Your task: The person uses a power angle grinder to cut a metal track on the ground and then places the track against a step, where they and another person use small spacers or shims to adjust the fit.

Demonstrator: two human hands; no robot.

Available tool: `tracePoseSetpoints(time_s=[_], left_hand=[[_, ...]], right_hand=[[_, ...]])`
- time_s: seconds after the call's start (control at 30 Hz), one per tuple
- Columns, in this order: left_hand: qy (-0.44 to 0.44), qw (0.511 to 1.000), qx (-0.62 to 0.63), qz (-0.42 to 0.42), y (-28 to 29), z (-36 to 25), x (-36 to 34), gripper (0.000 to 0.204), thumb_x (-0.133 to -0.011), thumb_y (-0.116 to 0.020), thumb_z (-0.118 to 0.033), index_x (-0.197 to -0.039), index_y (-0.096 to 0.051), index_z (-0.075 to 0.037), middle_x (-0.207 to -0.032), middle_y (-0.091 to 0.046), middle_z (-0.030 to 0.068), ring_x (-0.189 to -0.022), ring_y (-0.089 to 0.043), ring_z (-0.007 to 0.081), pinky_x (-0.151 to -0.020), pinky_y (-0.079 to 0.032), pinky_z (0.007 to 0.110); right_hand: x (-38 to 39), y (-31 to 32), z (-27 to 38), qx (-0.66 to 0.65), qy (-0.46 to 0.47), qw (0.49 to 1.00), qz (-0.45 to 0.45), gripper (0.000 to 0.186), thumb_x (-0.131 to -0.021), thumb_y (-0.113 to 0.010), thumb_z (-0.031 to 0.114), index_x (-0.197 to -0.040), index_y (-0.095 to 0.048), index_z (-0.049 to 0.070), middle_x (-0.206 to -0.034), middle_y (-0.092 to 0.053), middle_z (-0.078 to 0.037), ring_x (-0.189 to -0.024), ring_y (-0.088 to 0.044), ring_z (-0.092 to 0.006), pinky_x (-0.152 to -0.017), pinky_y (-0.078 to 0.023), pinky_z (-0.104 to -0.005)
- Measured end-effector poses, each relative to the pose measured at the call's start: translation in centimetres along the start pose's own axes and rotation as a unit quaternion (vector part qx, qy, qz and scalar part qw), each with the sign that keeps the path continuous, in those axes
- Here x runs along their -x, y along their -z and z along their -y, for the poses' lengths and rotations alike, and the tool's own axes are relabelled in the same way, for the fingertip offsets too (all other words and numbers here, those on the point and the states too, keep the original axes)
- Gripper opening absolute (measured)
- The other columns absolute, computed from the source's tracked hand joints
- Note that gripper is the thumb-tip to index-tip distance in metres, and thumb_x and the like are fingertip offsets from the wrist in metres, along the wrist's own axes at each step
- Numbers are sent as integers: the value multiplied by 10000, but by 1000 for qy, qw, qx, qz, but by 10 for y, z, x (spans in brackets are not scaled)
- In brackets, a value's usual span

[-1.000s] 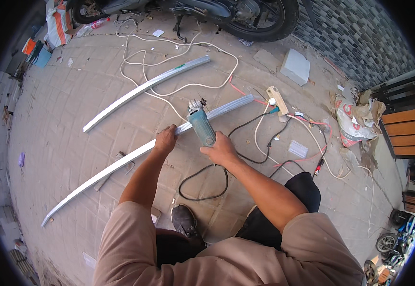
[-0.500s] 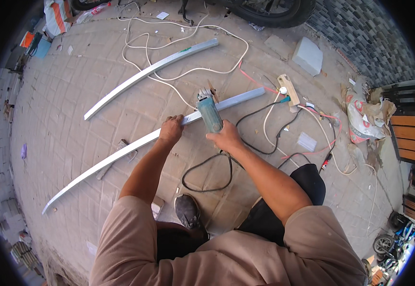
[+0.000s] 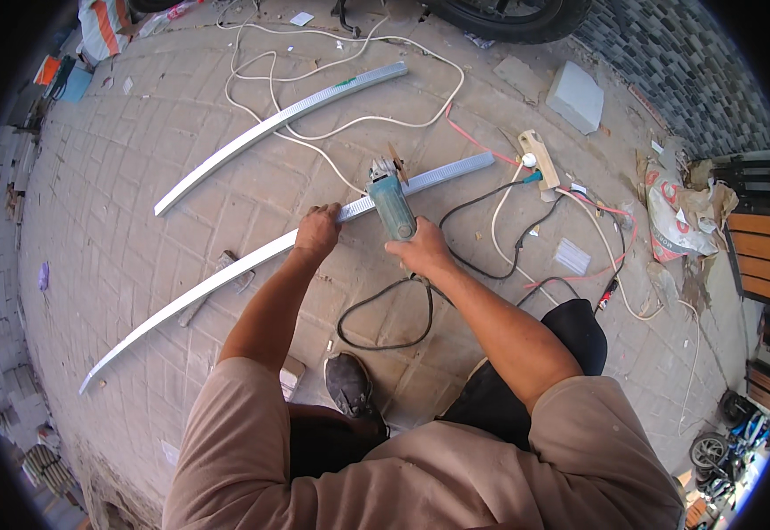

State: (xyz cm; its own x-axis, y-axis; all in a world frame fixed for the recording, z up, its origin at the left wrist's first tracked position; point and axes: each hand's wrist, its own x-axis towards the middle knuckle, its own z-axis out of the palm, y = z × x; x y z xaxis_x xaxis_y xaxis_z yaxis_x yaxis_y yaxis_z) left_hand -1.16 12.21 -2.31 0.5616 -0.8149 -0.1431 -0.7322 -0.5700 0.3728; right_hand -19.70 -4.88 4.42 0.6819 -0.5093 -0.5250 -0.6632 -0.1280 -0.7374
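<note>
My left hand (image 3: 318, 230) is closed over a long silvery metal channel (image 3: 242, 267), which runs slantwise across the paving. Just right of it, my right hand (image 3: 420, 251) grips the rear of a teal angle grinder (image 3: 392, 208). The grinder's head lies over the channel, and its thin disc (image 3: 396, 162) stands on edge at the front; whether it touches the metal I cannot tell. A black cord (image 3: 429, 320) loops on the ground below the grinder. Beyond lies a second metal channel (image 3: 279, 125), roughly parallel to the first.
A cream power strip (image 3: 538, 159) with plugs in it lies at the right. White cable (image 3: 349, 125) coils behind the channels. A pale block (image 3: 576, 97), a motorcycle wheel (image 3: 513, 18) and a torn sack (image 3: 675, 212) lie farther off. A hammer-like tool (image 3: 217, 281) rests under the near channel.
The view has shifted slightly. Both hands keep their grips, and the grinder stays over the channel with hardly any movement.
</note>
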Motion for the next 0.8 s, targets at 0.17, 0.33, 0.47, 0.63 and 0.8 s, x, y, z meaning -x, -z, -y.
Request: tracePoseSetpoints(time_s=[0.17,0.33,0.47,0.63,0.8], left_hand=[[2,1000,10,2,2,-1,0,324,-816,-686,-106,-1130,-618,-65,-1053,-675,173,-1017,-624,377,-902,-513,455],[4,1000,-2,-6,3,-2,0,312,-817,-688,-109,-1118,-620,-63,-1052,-677,170,-1023,-624,377,-900,-514,454],[8,1000,-1,5,5,-4,2,316,-817,-686,-104,-1123,-618,-66,-1063,-675,162,-1022,-626,376,-904,-515,447],[59,995,77,6,8,-8,4,335,-834,-708,-179,-1143,-618,-85,-1114,-647,138,-1074,-603,372,-925,-482,483],[87,994,56,24,3,-18,10,403,-885,-698,-347,-1219,-623,-133,-1174,-595,102,-1189,-544,330,-938,-403,576]], right_hand=[[7,4,5,-21,14,1000,4,464,-724,-797,237,-974,-557,-73,-792,-663,-166,-568,-684,-235,-542,-548,-358],[5,3,2,-32,7,999,12,471,-725,-796,236,-983,-561,-80,-800,-664,-169,-574,-686,-237,-539,-548,-356],[7,2,2,-11,37,999,-5,491,-722,-799,243,-1008,-565,-81,-834,-673,-192,-613,-694,-260,-584,-554,-378],[28,8,13,91,98,989,-60,565,-712,-804,276,-1084,-560,-72,-973,-678,-256,-889,-697,-377,-795,-546,-439],[39,15,25,77,63,994,-40,611,-704,-802,294,-1133,-550,-60,-1039,-665,-274,-1006,-656,-416,-864,-521,-455]])
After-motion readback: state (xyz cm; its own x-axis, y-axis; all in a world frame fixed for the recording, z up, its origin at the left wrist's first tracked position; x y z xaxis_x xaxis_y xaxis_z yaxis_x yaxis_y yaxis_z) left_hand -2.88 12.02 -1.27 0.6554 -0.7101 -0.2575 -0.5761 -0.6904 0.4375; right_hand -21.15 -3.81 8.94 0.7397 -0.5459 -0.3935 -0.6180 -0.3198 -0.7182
